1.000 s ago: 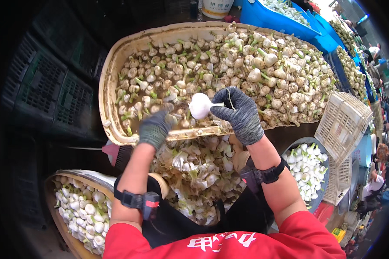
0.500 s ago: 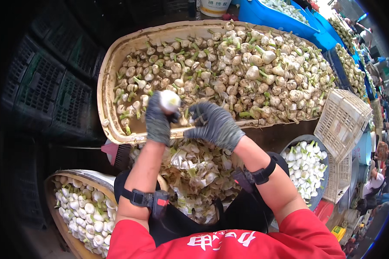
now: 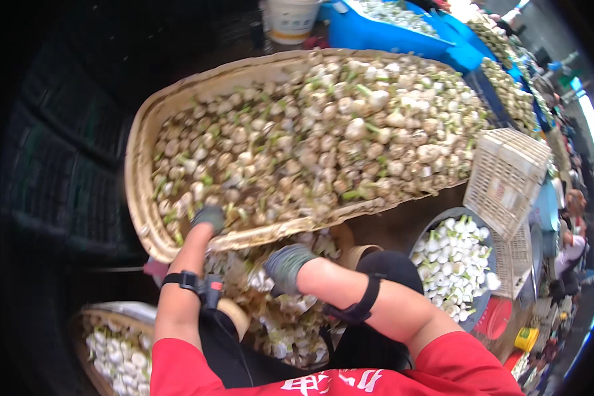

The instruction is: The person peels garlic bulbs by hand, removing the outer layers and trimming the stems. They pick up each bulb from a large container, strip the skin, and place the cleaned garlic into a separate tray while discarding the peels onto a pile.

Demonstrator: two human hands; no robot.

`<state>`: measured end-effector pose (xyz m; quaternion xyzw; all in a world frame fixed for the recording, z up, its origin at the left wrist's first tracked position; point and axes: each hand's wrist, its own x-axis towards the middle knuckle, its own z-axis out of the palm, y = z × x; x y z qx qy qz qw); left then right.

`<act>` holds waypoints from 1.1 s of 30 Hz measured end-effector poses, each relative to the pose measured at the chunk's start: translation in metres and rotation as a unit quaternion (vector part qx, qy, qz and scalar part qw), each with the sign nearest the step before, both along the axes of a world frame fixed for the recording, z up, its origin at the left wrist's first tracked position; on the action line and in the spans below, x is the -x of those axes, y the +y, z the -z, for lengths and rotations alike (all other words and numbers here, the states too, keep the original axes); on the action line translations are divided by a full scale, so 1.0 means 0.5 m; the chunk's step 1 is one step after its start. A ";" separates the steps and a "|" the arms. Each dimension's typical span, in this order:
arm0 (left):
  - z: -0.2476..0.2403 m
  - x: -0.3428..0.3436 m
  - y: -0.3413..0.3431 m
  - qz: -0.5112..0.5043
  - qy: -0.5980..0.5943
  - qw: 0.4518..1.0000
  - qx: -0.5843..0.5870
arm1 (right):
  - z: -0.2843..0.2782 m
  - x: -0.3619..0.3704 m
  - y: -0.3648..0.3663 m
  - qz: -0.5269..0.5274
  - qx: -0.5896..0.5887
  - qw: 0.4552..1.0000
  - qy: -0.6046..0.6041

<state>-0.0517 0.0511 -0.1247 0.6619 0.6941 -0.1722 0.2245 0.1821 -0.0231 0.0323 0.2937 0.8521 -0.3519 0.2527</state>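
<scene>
My gloved left hand (image 3: 209, 218) reaches into the near left part of a long cream tub (image 3: 140, 218). Unpeeled garlic bulbs (image 3: 244, 158) with green stems lie around it; its fingers are hidden and blurred. Lower and closer to me, my gloved right hand (image 3: 288, 267) is over a heap of garlic peelings (image 3: 290, 330) between my knees. Motion smears its fingers, so what they hold, if anything, does not show. Peeled white garlic bulbs (image 3: 452, 261) fill a round grey basin (image 3: 418, 239) at my right.
More white bulbs (image 3: 117, 353) sit in a container at lower left. White plastic crates (image 3: 508, 178) stand right of the tub. Dark stacked crates (image 3: 66, 178) line the left side. Behind the tub are a white bucket (image 3: 293, 20) and a blue tub (image 3: 376, 36).
The white peeled bulb in my left hand no longer shows there. My left hand has moved down and left into the tub; my right hand has drawn back over the peelings. The view has shifted.
</scene>
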 end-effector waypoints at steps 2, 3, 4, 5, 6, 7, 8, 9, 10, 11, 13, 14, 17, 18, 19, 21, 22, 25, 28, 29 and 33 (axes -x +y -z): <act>0.143 0.160 -0.029 0.139 -0.029 0.988 0.061 | -0.023 0.016 -0.002 0.022 0.006 0.999 0.028; 0.185 0.141 -0.034 0.089 -0.070 0.992 0.056 | -0.012 -0.001 0.002 0.043 0.005 0.999 0.024; 0.197 0.128 -0.038 0.029 -0.102 0.993 0.056 | -0.012 0.000 0.003 0.048 0.004 0.999 -0.001; 0.209 0.116 -0.029 0.034 -0.107 0.992 0.055 | -0.006 -0.001 0.003 0.048 0.009 0.999 -0.008; 0.206 0.100 -0.024 -0.010 -0.129 0.989 0.072 | -0.001 -0.004 0.005 0.048 0.014 0.999 -0.014; 0.194 0.089 -0.030 -0.057 -0.147 0.983 0.091 | -0.007 -0.009 0.007 0.049 0.016 0.999 -0.016; 0.182 0.080 -0.027 -0.059 -0.146 0.983 0.094 | -0.016 -0.016 0.012 0.081 0.001 0.997 0.013; 0.151 0.070 -0.013 -0.025 -0.139 0.986 0.087 | -0.027 -0.017 0.017 0.109 -0.013 0.993 0.048; 0.113 0.063 0.005 0.006 -0.128 0.989 0.078 | -0.019 -0.016 0.029 0.099 -0.003 0.995 0.020; 0.071 0.062 0.014 -0.079 -0.204 0.970 0.102 | -0.040 -0.013 0.048 0.105 0.006 0.993 0.044; -0.020 0.025 0.001 -0.307 -0.454 0.830 0.108 | -0.060 -0.006 0.076 0.163 -0.054 0.984 0.043; -0.093 -0.041 -0.001 -0.441 -0.554 0.697 0.114 | -0.066 -0.038 0.091 0.158 -0.118 0.975 0.102; -0.286 -0.119 -0.049 -0.485 -0.732 0.436 0.198 | -0.045 -0.057 0.106 0.320 -0.290 0.822 0.371; -0.327 -0.148 -0.070 -0.528 -0.741 0.384 0.156 | -0.041 -0.059 0.113 0.343 -0.269 0.807 0.400; -0.354 -0.166 -0.093 -0.538 -0.758 0.345 0.130 | -0.057 -0.051 0.108 0.353 -0.236 0.810 0.405; -0.361 -0.187 -0.120 -0.543 -0.776 0.302 0.108 | -0.086 -0.047 0.094 0.362 -0.208 0.815 0.403; -0.358 -0.192 -0.128 -0.537 -0.795 0.271 0.083 | -0.090 -0.042 0.081 0.352 -0.235 0.795 0.434; -0.353 -0.207 -0.131 -0.520 -0.811 0.262 0.063 | -0.085 -0.030 0.066 0.317 -0.307 0.766 0.468; -0.328 -0.208 -0.129 -0.505 -0.816 0.273 0.070 | -0.076 -0.028 0.062 0.283 -0.372 0.767 0.439; -0.319 -0.210 -0.124 -0.501 -0.812 0.291 0.067 | -0.070 -0.026 0.065 0.270 -0.389 0.775 0.417; -0.299 -0.223 -0.115 -0.518 -0.747 0.416 -0.004 | -0.053 -0.019 0.072 0.270 -0.409 0.796 0.356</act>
